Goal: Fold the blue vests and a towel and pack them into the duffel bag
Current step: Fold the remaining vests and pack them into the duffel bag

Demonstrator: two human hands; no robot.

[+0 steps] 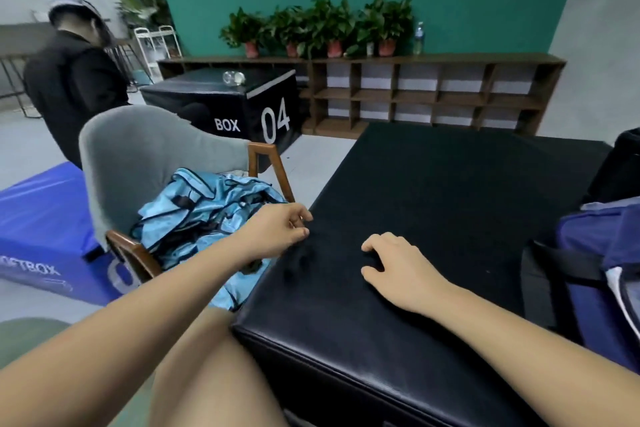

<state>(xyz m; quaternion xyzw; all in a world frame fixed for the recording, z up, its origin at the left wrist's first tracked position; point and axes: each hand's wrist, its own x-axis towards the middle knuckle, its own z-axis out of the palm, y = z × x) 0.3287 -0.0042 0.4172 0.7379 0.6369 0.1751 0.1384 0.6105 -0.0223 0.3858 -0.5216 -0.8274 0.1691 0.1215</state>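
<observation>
Time to get one vest out and onto the flat place. Blue vests heaped in a messy pile on the gray chair, at the left, just beside the big black padded top. Duffel bag at the right, near, well apart from the pile. No towel plainly in sight. Maybe some dark wrinkles on the black top near its left edge, but too dark to tell.

To do this step well:
- Reach left and take just one vest, not a bunch.
- Look out for the black straps, all tangled in the pile.
- Lift slowly and shake loose.
- Lay flat in the middle of the black top, with room on every side.
- Smooth out with both palms before folding.
- Fold side to side, then near end to far end, small enough for the bag.

Left hand at the left edge of the black top, right next to the pile. Fingers curled in, thumb tip close against the first finger, like a small pinch. Hard to tell whether pinching something dark or nothing at all. Not plainly holding any vest.

Right hand resting on the black top, more to the right. Fingers bent loosely, tips down on the top, thumb out to the side. Nothing held.
</observation>
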